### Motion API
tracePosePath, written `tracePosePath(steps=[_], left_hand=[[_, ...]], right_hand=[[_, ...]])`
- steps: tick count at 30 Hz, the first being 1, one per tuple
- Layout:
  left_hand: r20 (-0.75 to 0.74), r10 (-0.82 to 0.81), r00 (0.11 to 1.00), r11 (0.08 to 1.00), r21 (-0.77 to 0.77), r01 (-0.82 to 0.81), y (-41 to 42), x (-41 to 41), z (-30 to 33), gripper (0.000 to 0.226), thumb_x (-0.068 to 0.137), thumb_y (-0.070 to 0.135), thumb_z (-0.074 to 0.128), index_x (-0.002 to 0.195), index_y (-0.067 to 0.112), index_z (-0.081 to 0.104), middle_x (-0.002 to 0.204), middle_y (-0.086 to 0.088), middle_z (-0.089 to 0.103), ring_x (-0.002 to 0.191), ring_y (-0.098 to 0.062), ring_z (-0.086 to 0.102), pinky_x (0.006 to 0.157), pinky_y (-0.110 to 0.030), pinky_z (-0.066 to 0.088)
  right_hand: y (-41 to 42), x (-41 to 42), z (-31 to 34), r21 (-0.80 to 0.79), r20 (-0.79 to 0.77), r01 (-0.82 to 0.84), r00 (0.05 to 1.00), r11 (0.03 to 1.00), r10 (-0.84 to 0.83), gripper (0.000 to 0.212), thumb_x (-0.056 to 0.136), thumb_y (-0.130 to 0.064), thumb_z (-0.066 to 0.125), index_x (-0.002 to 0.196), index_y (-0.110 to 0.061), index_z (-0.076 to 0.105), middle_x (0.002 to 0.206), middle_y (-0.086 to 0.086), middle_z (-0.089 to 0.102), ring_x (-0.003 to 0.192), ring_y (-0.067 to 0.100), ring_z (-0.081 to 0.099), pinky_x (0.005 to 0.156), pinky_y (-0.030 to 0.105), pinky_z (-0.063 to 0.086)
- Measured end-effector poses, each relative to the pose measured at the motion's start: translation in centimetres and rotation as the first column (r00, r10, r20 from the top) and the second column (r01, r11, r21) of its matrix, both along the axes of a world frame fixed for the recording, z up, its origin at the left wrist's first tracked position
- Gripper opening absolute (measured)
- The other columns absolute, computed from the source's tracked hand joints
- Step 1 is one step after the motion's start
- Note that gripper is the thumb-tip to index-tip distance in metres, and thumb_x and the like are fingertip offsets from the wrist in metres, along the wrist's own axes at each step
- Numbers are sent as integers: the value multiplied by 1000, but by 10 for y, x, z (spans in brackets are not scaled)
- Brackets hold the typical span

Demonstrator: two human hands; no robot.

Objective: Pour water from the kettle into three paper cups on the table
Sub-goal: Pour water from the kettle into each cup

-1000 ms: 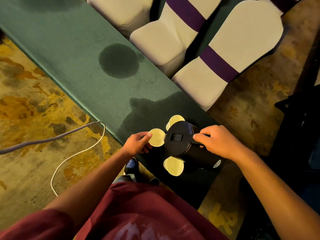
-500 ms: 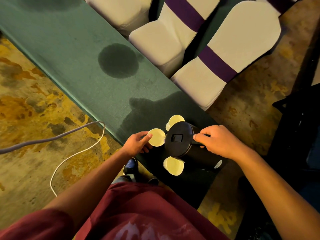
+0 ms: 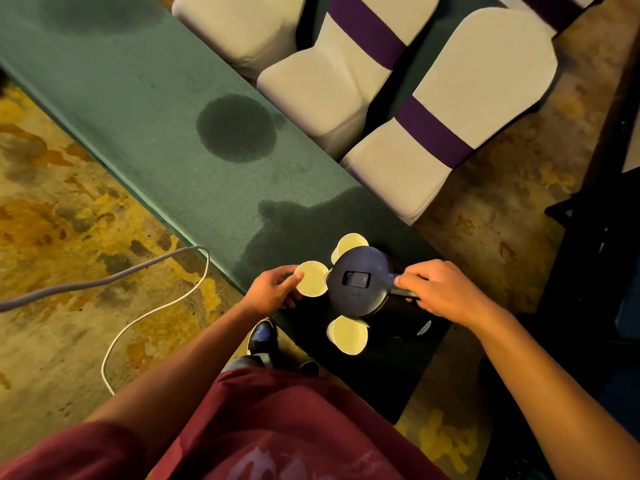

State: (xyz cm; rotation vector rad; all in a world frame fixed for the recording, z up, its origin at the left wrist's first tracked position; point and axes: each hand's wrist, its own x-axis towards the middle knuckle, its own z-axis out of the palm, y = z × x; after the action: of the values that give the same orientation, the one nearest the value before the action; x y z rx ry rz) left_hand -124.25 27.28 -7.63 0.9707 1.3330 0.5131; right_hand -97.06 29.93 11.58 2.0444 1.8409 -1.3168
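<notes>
A black kettle (image 3: 358, 284) is tilted over the near end of the green-clothed table (image 3: 166, 126), its lid facing me. My right hand (image 3: 438, 289) grips its handle. Three pale paper cups surround it. My left hand (image 3: 273, 292) holds the left cup (image 3: 311, 278), whose rim touches the kettle's spout side. The far cup (image 3: 351, 244) stands behind the kettle, partly hidden by it. The near cup (image 3: 348, 336) stands in front of the kettle. No stream of water can be made out.
Dark wet patches (image 3: 237, 128) mark the tablecloth. Covered chairs with purple bands (image 3: 433, 133) line the far side. A white cable (image 3: 149, 306) and a grey one lie on the patterned carpet at left. Dark furniture (image 3: 595, 237) stands at right.
</notes>
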Motion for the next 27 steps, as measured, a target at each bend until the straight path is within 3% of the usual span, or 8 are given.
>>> tracePosePath(steps=[6,10,15,19,23,25,27], left_hand=[[-117,-13,993,996,91,24,3,-2,2,32,99,35,56,128,22,63,79,-7,75,61,-18,70,62,-23,56],[-213,-52,976,988,128,81,6,0,8,31,101,32,54,127,22,65,74,0,74,59,-9,69,60,-17,52],[-439,-72,896,958,220,185,10,6,14,30,97,18,52,121,21,70,71,-2,74,62,-13,71,68,-37,60],[-483,-67,873,959,211,190,12,3,16,32,93,14,53,117,21,73,66,1,73,58,-13,70,66,-38,61],[-512,-57,857,966,188,176,11,-6,19,31,95,14,55,120,22,71,67,0,74,55,-10,70,61,-31,60],[-525,-65,848,965,182,187,11,-8,19,30,96,14,55,121,20,70,69,-1,74,55,-9,70,59,-28,59],[-532,-73,843,964,181,197,12,-7,18,29,97,15,54,122,19,69,69,0,74,55,-9,70,58,-26,58]], right_hand=[[-5,13,-11,10,-79,117,990,993,-116,48,95,-34,60,48,-25,57,44,-11,43,44,6,44,56,32,38],[-12,23,-19,86,-111,131,986,988,-121,40,93,-35,63,62,-10,63,52,-5,50,49,7,50,54,33,40],[-21,35,-28,103,-218,307,935,946,-280,37,94,-29,63,66,-6,63,54,-3,49,52,12,49,47,28,37],[-30,51,-35,77,-321,517,822,852,-470,33,86,-35,67,69,-7,71,58,3,58,59,18,60,56,30,44],[-37,72,-41,39,-379,731,642,681,-667,23,95,-21,65,74,-14,70,60,6,63,39,1,57,40,18,40],[-42,84,-42,37,-440,801,550,597,-710,23,94,-24,66,74,-13,70,56,4,62,45,8,61,41,18,41],[-47,92,-46,64,-465,848,492,526,-736,24,90,-31,68,71,-17,72,64,6,66,62,20,64,53,25,45]])
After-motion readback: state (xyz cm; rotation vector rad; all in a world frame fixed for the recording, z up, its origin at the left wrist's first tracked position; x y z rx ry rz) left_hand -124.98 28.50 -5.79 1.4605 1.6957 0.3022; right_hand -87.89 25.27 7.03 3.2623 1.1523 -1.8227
